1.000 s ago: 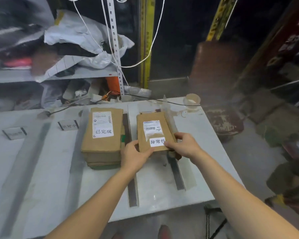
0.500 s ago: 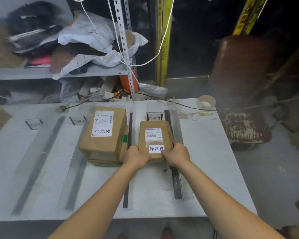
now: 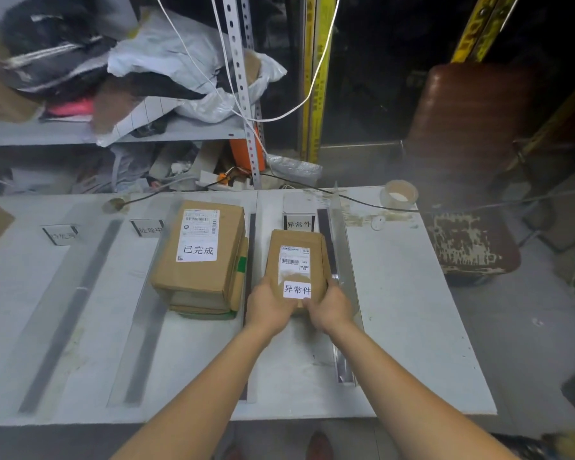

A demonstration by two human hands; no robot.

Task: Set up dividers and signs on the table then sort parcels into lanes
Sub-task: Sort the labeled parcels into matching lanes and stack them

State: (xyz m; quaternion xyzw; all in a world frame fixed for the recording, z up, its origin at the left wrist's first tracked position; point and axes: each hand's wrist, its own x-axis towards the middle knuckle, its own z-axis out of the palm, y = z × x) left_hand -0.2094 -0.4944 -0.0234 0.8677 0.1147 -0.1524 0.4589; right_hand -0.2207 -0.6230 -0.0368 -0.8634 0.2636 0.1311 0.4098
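A small brown parcel [image 3: 296,257] with a white label and a 异常件 sticker lies in the rightmost lane of the white table [image 3: 412,310]. My left hand [image 3: 269,305] grips its near left corner and my right hand [image 3: 329,307] grips its near right corner. A standing sign [image 3: 298,223] reading 异常件 is at the far end of that lane. A stack of brown parcels [image 3: 201,260] labelled 已完成 fills the lane to the left. Clear dividers [image 3: 341,277] on dark strips separate the lanes.
Two more small signs [image 3: 148,227] [image 3: 60,233] stand at the far ends of the left lanes. A tape roll [image 3: 399,194] sits at the table's far right corner, with a black cable beside it. Cluttered shelving stands behind; a worn brown chair [image 3: 468,240] is to the right.
Both hands have drawn the small parcel back toward me along its lane, uncovering the sign behind it. The camera view has shifted left and tilted.
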